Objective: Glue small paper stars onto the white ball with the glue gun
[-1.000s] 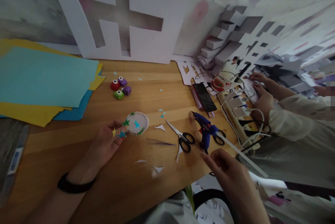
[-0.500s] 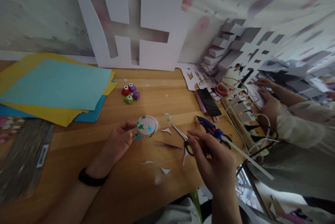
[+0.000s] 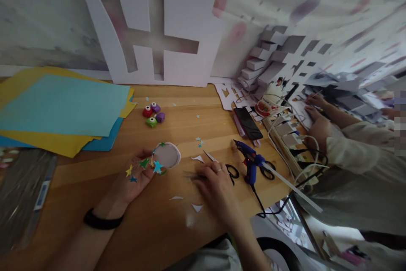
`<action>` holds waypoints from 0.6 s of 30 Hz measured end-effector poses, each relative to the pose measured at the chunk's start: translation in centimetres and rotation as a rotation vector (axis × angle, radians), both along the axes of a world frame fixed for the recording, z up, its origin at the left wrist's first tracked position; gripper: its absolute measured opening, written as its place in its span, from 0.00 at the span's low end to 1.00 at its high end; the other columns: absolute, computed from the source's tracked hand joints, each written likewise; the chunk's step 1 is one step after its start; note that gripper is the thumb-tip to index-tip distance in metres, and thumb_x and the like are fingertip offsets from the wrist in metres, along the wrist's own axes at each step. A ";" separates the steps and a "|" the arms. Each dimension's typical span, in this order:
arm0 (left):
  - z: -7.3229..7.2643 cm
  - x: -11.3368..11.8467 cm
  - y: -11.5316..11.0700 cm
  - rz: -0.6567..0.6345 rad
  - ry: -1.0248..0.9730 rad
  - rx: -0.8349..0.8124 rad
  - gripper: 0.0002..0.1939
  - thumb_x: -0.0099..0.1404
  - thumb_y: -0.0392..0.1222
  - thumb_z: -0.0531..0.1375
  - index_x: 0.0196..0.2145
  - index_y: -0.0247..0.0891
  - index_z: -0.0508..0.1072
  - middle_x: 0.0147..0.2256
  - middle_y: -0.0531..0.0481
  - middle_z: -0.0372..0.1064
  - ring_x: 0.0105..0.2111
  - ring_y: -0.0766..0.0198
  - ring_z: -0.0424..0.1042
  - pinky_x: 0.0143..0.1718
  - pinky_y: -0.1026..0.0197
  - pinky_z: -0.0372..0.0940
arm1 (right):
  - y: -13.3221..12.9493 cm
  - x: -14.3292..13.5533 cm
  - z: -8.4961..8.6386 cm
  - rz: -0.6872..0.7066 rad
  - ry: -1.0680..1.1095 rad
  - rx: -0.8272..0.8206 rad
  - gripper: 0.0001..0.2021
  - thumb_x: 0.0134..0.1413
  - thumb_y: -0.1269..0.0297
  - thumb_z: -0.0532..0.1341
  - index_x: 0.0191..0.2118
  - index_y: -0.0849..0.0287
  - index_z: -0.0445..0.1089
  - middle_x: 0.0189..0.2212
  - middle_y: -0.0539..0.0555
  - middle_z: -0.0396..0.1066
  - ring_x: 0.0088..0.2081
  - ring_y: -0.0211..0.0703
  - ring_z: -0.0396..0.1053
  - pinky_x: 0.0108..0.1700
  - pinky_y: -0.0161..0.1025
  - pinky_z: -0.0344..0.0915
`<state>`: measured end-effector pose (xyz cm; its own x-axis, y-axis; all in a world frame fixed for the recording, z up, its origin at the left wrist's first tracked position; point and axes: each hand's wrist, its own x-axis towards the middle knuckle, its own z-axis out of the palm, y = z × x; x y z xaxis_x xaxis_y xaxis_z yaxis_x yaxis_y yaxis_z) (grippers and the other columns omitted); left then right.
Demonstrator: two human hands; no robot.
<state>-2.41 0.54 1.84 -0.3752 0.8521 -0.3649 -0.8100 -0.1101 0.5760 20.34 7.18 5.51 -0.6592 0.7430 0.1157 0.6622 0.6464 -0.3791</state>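
My left hand [image 3: 135,178] grips a small round white-rimmed disc [image 3: 168,155] by its left edge. Green, blue and yellow paper stars [image 3: 157,166] hang about its rim and over my fingers and palm. My right hand [image 3: 217,186] is low on the table, its fingers closed over a pair of thin metal tweezers [image 3: 189,174] whose tips stick out to the left. Partly under this hand lie scissors [image 3: 233,171] with black handles. A blue glue gun [image 3: 250,157] with a long glue stick rests to the right. White paper scraps [image 3: 197,208] lie around.
Coloured paper sheets [image 3: 66,104] are stacked at the left, by a plastic-wrapped pack [image 3: 25,190]. Small craft punches [image 3: 152,119] and loose stars [image 3: 199,140] lie mid-table. A phone [image 3: 248,123], cables and a power strip [image 3: 281,148] stand right, beside a co-worker's arms [image 3: 336,114].
My right hand has moved left and down from above the scissors onto the tweezers. The disc in my left hand has tipped, so the stars spread over my palm. The view has shifted slightly.
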 end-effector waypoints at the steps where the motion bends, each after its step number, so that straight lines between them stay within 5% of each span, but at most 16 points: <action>1: -0.1 0.0 0.0 0.000 -0.001 0.008 0.17 0.42 0.30 0.74 0.29 0.40 0.74 0.24 0.56 0.77 0.24 0.67 0.76 0.26 0.70 0.72 | -0.1 -0.2 -0.5 0.004 -0.009 0.008 0.05 0.55 0.71 0.68 0.38 0.60 0.74 0.38 0.59 0.73 0.42 0.53 0.68 0.45 0.49 0.68; 6: 0.0 -0.2 -0.1 -0.040 -0.009 -0.041 0.20 0.41 0.31 0.74 0.32 0.41 0.75 0.23 0.59 0.75 0.25 0.66 0.77 0.30 0.66 0.74 | -0.1 0.0 -0.8 0.012 -0.015 0.027 0.03 0.59 0.72 0.62 0.34 0.59 0.69 0.35 0.58 0.73 0.39 0.51 0.68 0.46 0.47 0.66; 12: -0.1 0.1 -0.1 0.008 -0.031 -0.139 0.15 0.44 0.28 0.71 0.27 0.41 0.72 0.23 0.58 0.75 0.24 0.67 0.76 0.27 0.68 0.73 | 0.2 2.1 2.4 -0.101 0.061 -0.266 0.05 0.66 0.69 0.50 0.38 0.55 0.61 0.29 0.52 0.73 0.29 0.43 0.71 0.30 0.36 0.62; 18: 1.0 0.3 0.2 0.057 -0.053 -0.282 0.17 0.39 0.26 0.70 0.27 0.39 0.72 0.22 0.57 0.74 0.21 0.65 0.75 0.23 0.67 0.73 | 3.9 0.3 3.5 -0.258 0.088 -0.172 0.11 0.60 0.56 0.61 0.43 0.57 0.66 0.28 0.51 0.74 0.29 0.44 0.72 0.29 0.35 0.60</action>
<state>-2.10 0.76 2.86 -0.3936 0.6922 -0.6049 -0.8370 0.0022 0.5472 20.68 11.12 9.02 -0.4394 0.8980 0.0220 0.7555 0.3827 -0.5317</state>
